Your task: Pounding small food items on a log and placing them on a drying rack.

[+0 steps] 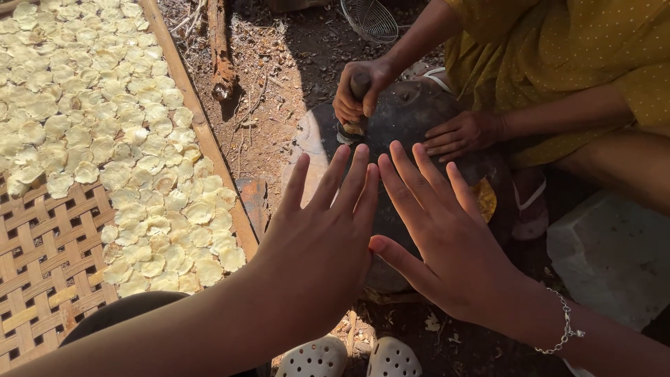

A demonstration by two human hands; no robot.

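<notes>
While my left hand (324,230) and right hand (447,237) hovered flat, fingers spread and holding nothing, over the dark stone (412,119) at frame centre, I risked being struck by the other person's pestle (357,94).

Left hand (328,230) and right hand (447,237) hover flat, fingers (408,174) spread, above dark round stone (412,112).

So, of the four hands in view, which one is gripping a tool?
The other person's hand at top centre: it alone is closed round a dark handle; the remaining three lie open and flat.
</notes>
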